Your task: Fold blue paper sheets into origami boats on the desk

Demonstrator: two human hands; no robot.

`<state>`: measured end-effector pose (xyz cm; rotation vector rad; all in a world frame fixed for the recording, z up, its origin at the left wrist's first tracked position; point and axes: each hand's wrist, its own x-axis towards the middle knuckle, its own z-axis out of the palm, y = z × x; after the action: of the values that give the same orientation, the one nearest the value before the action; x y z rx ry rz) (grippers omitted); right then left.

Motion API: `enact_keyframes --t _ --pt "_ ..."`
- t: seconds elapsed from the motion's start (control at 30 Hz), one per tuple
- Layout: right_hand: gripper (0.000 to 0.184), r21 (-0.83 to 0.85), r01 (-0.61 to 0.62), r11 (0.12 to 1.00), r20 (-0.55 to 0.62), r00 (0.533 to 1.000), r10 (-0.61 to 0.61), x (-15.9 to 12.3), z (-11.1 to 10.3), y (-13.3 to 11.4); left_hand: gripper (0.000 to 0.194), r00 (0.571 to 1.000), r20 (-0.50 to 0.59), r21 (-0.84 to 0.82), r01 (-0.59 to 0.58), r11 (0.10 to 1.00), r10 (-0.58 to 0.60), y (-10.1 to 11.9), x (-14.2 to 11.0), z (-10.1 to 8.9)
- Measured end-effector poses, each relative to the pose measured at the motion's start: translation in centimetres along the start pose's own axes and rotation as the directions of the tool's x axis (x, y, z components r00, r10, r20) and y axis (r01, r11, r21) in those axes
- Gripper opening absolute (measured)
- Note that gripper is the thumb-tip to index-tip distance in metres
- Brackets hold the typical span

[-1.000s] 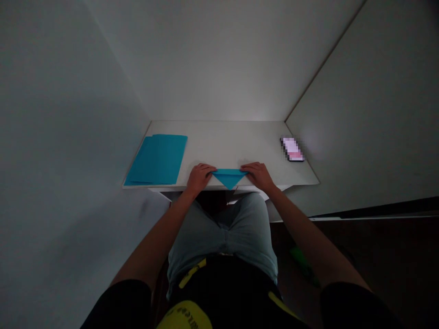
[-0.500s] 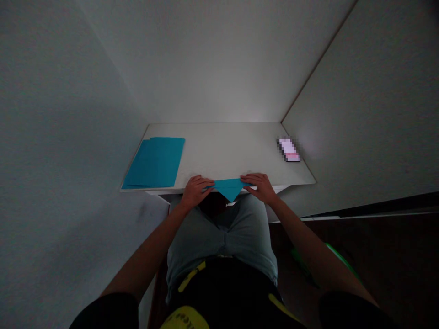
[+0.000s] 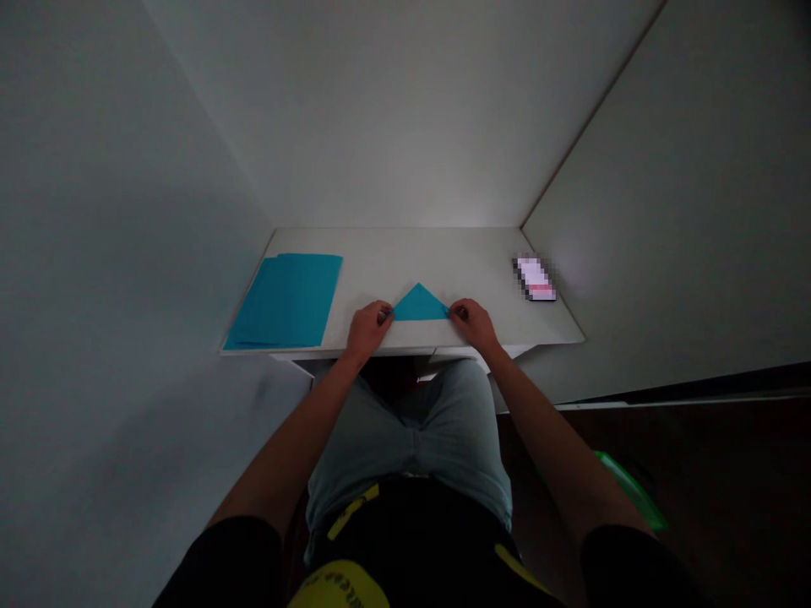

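One paper (image 3: 419, 306) lies toward 6 o'clock on the surface (image 3: 431, 253); left grip (image 3: 368, 328) pinches its 8 o'clock corner, right grip (image 3: 476, 323) the 4 o'clock. Presumably light, easily creased: hold by corners.

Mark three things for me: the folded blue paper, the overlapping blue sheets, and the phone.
Folded blue paper (image 3: 419, 305): head view, middle of the triangle.
Overlapping blue sheets (image 3: 293, 300): head view, middle of the top sheet.
Phone (image 3: 535, 279): head view, middle of its pixelated screen.
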<state>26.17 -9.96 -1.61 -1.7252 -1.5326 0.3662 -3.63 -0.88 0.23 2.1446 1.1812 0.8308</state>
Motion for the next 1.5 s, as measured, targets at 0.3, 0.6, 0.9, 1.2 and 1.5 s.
enact_keyframes --t 0.3,0.6,0.9,1.2,1.5 --pt "0.03 -0.031 0.204 0.979 0.034 0.979 -0.203 -0.9 -0.5 0.8 0.013 0.975 0.059 0.18 -0.222 0.958 0.215 -1.1 -0.6 0.5" --pt "0.033 0.042 0.184 0.982 0.034 0.982 -0.185 -0.7 -0.3 1.0 0.023 0.912 0.217 0.27 -0.4 0.876 0.349 -1.7 0.7 -0.5" --pt "0.037 -0.07 0.145 0.987 0.053 0.989 -0.141 -0.7 -0.3 0.4 0.03 0.884 0.241 0.368 -0.465 0.805 0.4 -1.1 1.2 0.1" --pt "0.035 -0.193 0.079 0.978 0.013 0.997 -0.078 -0.8 0.2 -0.5 0.039 0.961 0.173 0.422 -0.271 0.865 0.217 0.7 1.5 1.4" --pt "0.042 -0.233 0.023 0.972 -0.025 0.999 -0.03 -0.7 0.5 -1.1 0.04 0.984 0.147 0.468 -0.159 0.87 0.101 2.1 1.4 2.8"
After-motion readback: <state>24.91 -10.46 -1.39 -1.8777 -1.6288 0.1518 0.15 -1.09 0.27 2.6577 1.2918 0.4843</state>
